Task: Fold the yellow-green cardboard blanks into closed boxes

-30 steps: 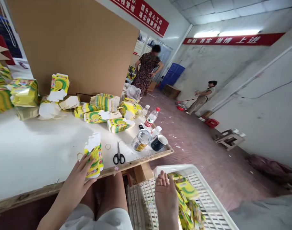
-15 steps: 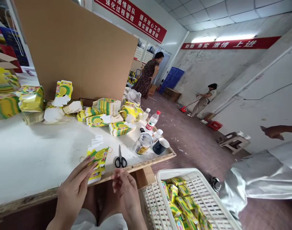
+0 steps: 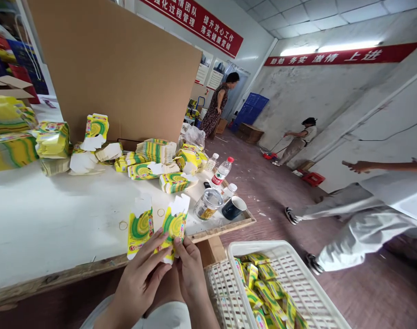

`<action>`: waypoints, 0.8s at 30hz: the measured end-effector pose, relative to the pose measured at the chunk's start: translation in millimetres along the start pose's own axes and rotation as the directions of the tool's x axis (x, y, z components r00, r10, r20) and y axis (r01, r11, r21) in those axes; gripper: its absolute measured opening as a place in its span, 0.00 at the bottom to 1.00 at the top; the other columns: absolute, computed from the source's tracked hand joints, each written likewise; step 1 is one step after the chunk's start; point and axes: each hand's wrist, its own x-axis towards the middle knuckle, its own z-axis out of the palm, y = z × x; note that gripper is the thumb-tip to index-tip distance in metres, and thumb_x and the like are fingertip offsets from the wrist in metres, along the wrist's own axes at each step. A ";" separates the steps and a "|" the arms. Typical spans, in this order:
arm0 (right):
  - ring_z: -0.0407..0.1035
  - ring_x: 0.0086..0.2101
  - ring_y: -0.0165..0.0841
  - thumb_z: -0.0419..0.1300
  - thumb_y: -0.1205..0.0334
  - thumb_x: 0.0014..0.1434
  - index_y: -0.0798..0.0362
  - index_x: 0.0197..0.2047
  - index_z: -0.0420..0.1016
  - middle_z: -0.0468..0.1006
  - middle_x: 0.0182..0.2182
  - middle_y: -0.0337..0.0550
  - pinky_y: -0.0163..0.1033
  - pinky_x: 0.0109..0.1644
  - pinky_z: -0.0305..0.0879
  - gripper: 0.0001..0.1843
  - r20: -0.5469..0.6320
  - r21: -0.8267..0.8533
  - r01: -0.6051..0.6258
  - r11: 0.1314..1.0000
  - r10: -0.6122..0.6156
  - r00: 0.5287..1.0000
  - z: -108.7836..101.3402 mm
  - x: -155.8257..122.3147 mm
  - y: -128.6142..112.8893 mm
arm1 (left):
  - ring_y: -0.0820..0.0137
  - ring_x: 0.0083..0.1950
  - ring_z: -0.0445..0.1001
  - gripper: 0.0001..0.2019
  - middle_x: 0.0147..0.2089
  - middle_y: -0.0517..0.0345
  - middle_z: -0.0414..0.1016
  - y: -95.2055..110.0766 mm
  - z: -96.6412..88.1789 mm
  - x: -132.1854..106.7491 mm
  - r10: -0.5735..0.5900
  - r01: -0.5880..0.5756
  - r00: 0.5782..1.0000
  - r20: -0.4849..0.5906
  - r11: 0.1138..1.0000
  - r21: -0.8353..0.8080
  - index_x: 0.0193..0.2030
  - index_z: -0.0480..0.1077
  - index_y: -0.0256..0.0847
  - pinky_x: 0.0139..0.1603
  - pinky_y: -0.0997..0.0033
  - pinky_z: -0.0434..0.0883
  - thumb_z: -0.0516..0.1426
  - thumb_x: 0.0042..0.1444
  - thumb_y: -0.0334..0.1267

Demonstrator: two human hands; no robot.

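Between my two hands, over the table's front edge, is a yellow-and-green folding carton [image 3: 174, 219] with its white flaps pointing up. My left hand [image 3: 139, 278] has its fingers across the carton's lower left face. On the lower right edge, my right hand [image 3: 191, 269] pinches it between thumb and fingers. Just left of it, a second flat carton [image 3: 140, 230] lies on the table by the edge. Two rubber bands, one left [image 3: 123, 225] and one right [image 3: 160, 212] of that second carton, rest on the white tabletop. The scissors are hidden behind the held carton.
A white plastic basket [image 3: 290, 249] of folded cartons [image 3: 268, 292] stands at right below the table. A jar [image 3: 208, 204], dark mug [image 3: 234, 208] and bottles [image 3: 220, 173] line the right corner. Carton stacks [image 3: 156, 151] sit before a cardboard sheet [image 3: 119, 68]. A person [image 3: 359, 214] walks at right.
Both hands have come together on one carton, lifted to the right of the other, which stays on the table. The scissors are now covered. The person at right has stepped into fuller view.
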 end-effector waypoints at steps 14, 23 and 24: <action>0.68 0.26 0.32 0.69 0.42 0.52 0.52 0.35 0.82 0.79 0.27 0.41 0.37 0.33 0.66 0.21 0.144 -0.188 -0.029 0.982 0.057 0.988 -1.3 -16.5 3.9 | 0.50 0.64 0.71 0.20 0.58 0.50 0.79 6.8 -7.3 7.6 -0.549 0.619 0.669 0.501 0.038 -0.785 0.52 0.79 0.48 0.66 0.52 0.67 0.64 0.55 0.52; 0.74 0.35 0.38 0.66 0.43 0.55 0.53 0.45 0.79 0.83 0.38 0.49 0.40 0.39 0.70 0.23 -0.065 -0.541 0.174 0.823 -0.247 0.967 -11.1 -13.3 -7.8 | 0.53 0.56 0.78 0.19 0.50 0.49 0.84 6.4 -0.1 8.8 -0.620 0.571 0.650 0.439 0.019 -0.820 0.51 0.79 0.45 0.59 0.55 0.72 0.65 0.56 0.49; 0.74 0.34 0.38 0.65 0.44 0.56 0.53 0.47 0.78 0.83 0.39 0.49 0.40 0.39 0.70 0.24 -0.050 -0.575 0.193 0.795 -0.270 0.962 -10.1 -12.9 -10.2 | 0.54 0.55 0.78 0.19 0.49 0.50 0.84 6.5 1.0 8.6 -0.635 0.579 0.635 0.440 0.013 -0.816 0.51 0.79 0.45 0.58 0.55 0.73 0.65 0.55 0.49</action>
